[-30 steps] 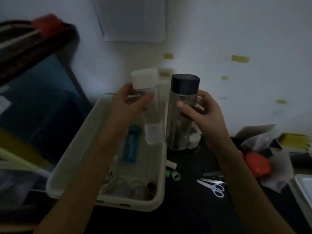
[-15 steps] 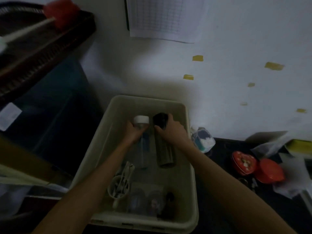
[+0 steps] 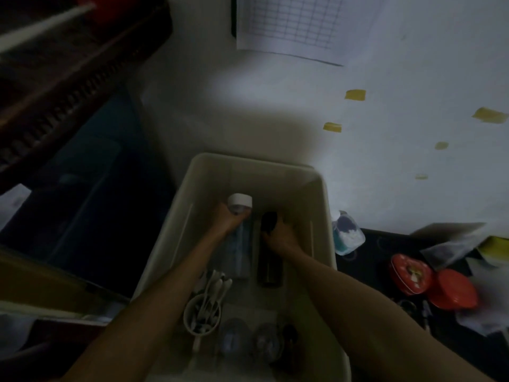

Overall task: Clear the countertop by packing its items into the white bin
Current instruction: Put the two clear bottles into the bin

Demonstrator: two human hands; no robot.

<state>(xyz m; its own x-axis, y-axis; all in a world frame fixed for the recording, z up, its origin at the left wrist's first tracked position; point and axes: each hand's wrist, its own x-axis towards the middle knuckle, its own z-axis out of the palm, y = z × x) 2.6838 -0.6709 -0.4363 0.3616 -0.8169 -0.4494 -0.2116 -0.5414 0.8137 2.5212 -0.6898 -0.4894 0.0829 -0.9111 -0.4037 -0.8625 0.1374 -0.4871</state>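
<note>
Both bottles are lying flat in the white bin, long axes running toward its far wall, caps at that end. The left hand is gripping the clear bottle just below its white cap; the right hand is curling round the dark bottle beside it. A cup of utensils and jars are sitting at the bin's near end.

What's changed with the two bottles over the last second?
Both went from upright above the counter down into the white bin, now lying side by side on its floor. The left hand still holds the white-capped clear bottle; the right hand still holds the black-capped dark bottle. Neither grip has released. The cup of utensils stayed put.
</note>
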